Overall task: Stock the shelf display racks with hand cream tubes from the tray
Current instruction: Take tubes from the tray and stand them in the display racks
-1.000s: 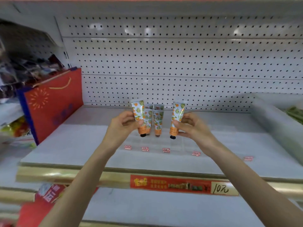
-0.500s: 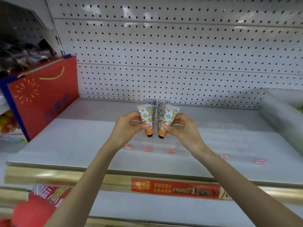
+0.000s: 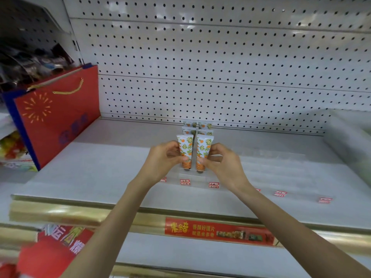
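white shelf (image 3: 96, 173) – pegboard back (image 3: 220, 77), red gift bag (image 3: 58, 115) at left

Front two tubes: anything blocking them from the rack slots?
Nothing visible does. The left hand holds the left tube and the right hand the right tube, upright, caps down, at the front of the clear rack, ahead of the rear tubes. The slots are too clear to see.

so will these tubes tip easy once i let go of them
Probably tippy: the left front tube and right front tube stand tall on narrow caps. Likely light: the left hand and right hand each pinch one with fingertips. The tubes behind stand upright unheld, so the clear rack seems to steady them.
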Demonstrator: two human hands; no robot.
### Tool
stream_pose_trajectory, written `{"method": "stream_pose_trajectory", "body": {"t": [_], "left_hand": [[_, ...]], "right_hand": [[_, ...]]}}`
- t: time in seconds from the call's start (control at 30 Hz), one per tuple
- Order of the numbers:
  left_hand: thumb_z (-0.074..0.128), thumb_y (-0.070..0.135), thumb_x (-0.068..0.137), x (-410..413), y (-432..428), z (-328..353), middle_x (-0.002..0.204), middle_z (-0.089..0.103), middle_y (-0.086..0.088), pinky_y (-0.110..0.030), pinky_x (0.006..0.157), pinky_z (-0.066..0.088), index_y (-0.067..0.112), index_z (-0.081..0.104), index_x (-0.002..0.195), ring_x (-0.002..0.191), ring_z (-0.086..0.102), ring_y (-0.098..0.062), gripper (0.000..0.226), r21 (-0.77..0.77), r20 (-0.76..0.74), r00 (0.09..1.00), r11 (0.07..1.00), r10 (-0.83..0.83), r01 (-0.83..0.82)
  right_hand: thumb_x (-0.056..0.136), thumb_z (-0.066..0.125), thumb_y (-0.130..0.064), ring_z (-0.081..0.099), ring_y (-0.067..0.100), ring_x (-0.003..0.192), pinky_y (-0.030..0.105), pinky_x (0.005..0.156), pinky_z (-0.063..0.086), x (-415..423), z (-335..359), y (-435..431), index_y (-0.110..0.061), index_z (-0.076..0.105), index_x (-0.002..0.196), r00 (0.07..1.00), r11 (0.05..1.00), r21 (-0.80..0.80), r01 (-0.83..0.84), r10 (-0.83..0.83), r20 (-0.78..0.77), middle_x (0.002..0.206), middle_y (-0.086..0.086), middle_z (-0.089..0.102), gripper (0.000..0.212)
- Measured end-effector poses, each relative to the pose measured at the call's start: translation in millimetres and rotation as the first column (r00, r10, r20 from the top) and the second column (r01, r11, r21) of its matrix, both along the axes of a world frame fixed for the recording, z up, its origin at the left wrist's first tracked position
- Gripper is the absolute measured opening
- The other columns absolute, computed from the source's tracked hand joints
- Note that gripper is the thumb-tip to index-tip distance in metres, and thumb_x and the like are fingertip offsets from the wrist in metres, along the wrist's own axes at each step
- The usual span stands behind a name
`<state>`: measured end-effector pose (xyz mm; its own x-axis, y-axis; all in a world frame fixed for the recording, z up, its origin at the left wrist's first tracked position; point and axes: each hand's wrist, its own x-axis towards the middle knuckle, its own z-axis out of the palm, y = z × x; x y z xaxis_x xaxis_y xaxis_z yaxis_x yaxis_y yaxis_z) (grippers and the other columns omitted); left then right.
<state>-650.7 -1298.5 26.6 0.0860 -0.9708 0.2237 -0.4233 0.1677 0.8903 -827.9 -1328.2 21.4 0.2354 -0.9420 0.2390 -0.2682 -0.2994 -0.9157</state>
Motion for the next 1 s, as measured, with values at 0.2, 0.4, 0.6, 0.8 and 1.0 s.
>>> {"method": "stream_pose_trajectory", "body": {"t": [0.2, 0.4, 0.6, 0.8, 1.0], "left_hand": [[0.074, 0.009, 0.076, -2, -1, 2, 0.086, 0.067, 0.010, -0.007, 0.074, 0.047, 0.018, 0.067, 0.096, 0.082, 0.063, 0.000, 0.023, -0.013, 0.060, 0.998, 1.000, -0.012, 0.013], [0.074, 0.013, 0.076, -2, 1, 0, 0.090, 0.069, 0.006, -0.007, 0.074, 0.047, 0.021, 0.066, 0.095, 0.086, 0.063, -0.003, 0.022, -0.007, 0.074, 0.997, 1.000, 0.003, -0.002], [0.076, 0.017, 0.074, 3, 10, 5, 0.094, 0.069, 0.005, -0.006, 0.073, 0.047, 0.016, 0.067, 0.101, 0.087, 0.063, -0.001, 0.028, -0.017, 0.043, 0.999, 1.000, 0.023, -0.022], [0.069, 0.023, 0.083, 22, 28, 23, 0.102, 0.066, 0.005, -0.005, 0.072, 0.043, 0.015, 0.065, 0.107, 0.089, 0.059, -0.002, 0.026, -0.111, 0.130, 0.981, 0.985, 0.147, -0.133], [0.052, 0.037, 0.093, 22, 39, 52, 0.133, 0.053, -0.002, -0.026, 0.096, 0.031, 0.016, 0.051, 0.131, 0.122, 0.045, -0.020, 0.043, -0.277, 0.405, 0.865, 0.941, 0.297, -0.194]], "right_hand": [[0.076, 0.076, -0.012, 0.059, -0.002, 0.073, 0.006, 0.065, 0.047, 1, -1, 0, -0.017, 0.059, 0.088, 0.999, 1.000, -0.010, 0.010, -0.010, -0.031, 0.079, -0.018, 0.061, 0.022], [0.076, 0.077, -0.014, 0.060, 0.001, 0.076, 0.006, 0.066, 0.046, -2, 0, 2, -0.019, 0.059, 0.090, 0.997, 1.000, 0.009, 0.017, -0.016, -0.075, 0.081, -0.018, 0.061, 0.023], [0.074, 0.078, -0.015, 0.058, -0.002, 0.074, 0.002, 0.062, 0.043, -6, 8, 6, -0.017, 0.059, 0.089, 0.994, 1.000, 0.008, 0.022, -0.021, -0.104, 0.079, -0.015, 0.061, 0.023], [0.087, 0.065, -0.025, 0.057, 0.003, 0.081, -0.001, 0.065, 0.039, -28, 35, 12, -0.009, 0.063, 0.101, 0.981, 0.993, -0.086, 0.079, -0.093, -0.169, 0.093, -0.007, 0.061, 0.022], [0.094, 0.049, -0.038, 0.049, 0.017, 0.120, 0.020, 0.095, 0.036, -67, 64, 20, -0.012, 0.051, 0.129, 0.898, 0.960, -0.241, 0.145, -0.230, -0.376, 0.131, 0.001, 0.052, 0.043]]}}
